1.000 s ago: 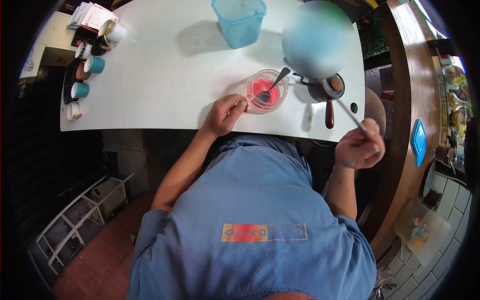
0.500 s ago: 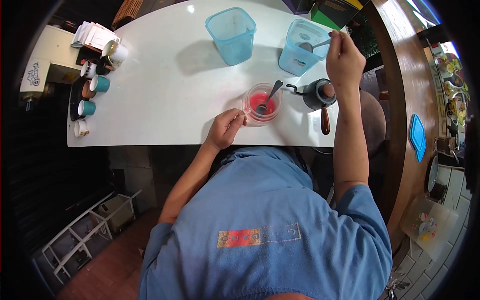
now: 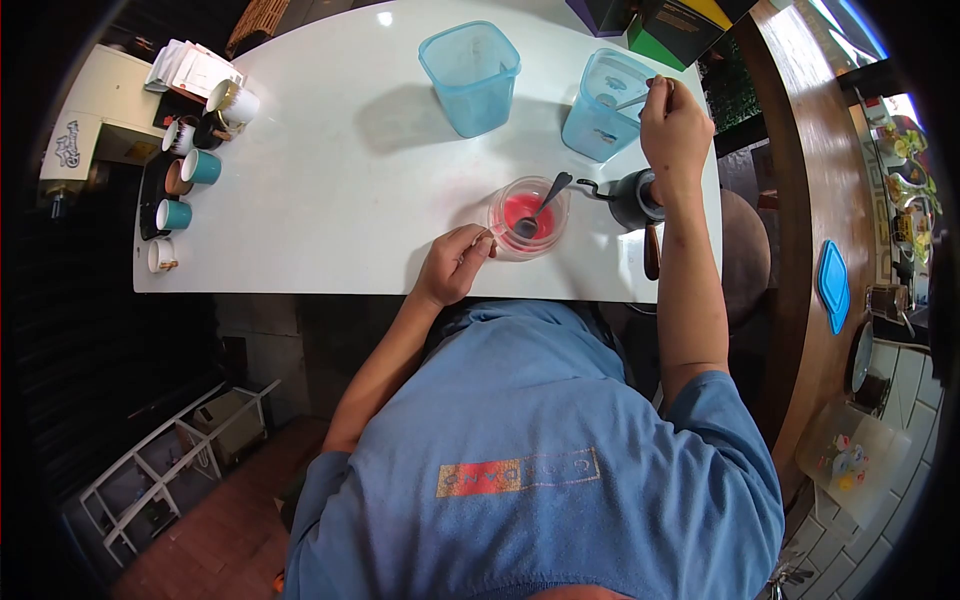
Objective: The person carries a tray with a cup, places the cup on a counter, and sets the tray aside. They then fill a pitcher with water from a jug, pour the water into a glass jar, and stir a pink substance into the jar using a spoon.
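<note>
My left hand [image 3: 457, 262] is closed on the handle of a clear glass mug [image 3: 549, 243] near the table's front edge. Red liquid [image 3: 519, 208] lies in the mug, and a dark-handled spoon [image 3: 549, 196] leans in it. My right hand [image 3: 677, 130] pinches the handle of a second spoon [image 3: 630, 102], whose bowl is inside the right blue container [image 3: 590, 133]. To its left stands another blue translucent container [image 3: 478, 103]. Under my right wrist, a dark gooseneck kettle [image 3: 627, 205] is partly hidden.
On the white table [image 3: 310, 200], several cups, one of them teal [image 3: 201, 167], line the left edge beside papers [image 3: 195, 70]. Dark boxes [image 3: 675, 28] stand at the back right. A blue lid [image 3: 833, 285] rests on the wooden ledge [image 3: 800, 190] at right.
My right hand has moved slightly left and down, and the spoon in it sits differently in the container. My left hand still holds the mug. The view has shifted a little.
</note>
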The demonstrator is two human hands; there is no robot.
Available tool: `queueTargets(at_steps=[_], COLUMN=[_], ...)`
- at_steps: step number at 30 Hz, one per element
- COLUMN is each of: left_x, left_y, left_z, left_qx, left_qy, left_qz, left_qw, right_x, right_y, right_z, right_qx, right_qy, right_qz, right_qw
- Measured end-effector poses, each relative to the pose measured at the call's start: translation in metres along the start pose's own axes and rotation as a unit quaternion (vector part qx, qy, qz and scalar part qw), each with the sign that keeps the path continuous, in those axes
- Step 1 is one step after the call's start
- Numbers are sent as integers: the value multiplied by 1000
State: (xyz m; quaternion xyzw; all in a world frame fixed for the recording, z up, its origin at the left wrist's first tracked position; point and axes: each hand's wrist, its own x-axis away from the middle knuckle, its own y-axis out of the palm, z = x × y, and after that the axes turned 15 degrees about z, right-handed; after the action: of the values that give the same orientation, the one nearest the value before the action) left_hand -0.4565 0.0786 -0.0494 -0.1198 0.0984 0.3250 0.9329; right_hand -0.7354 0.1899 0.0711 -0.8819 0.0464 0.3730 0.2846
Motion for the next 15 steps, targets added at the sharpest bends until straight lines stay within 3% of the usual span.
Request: queueTargets(at_steps=[11,15], left_x=[0,0], left_y=[3,2], left_z=[0,1], left_qx=[16,13], left_qy=[-9,-9], left_qz=[24,17], left_qw=[1000,1000], right_x=[-8,-11], right_y=[-28,-41], right_z=[8,11], right_qx=[-69,-156], right_qy=[124,160], right_qz=[58,100], right_qw=[988,969])
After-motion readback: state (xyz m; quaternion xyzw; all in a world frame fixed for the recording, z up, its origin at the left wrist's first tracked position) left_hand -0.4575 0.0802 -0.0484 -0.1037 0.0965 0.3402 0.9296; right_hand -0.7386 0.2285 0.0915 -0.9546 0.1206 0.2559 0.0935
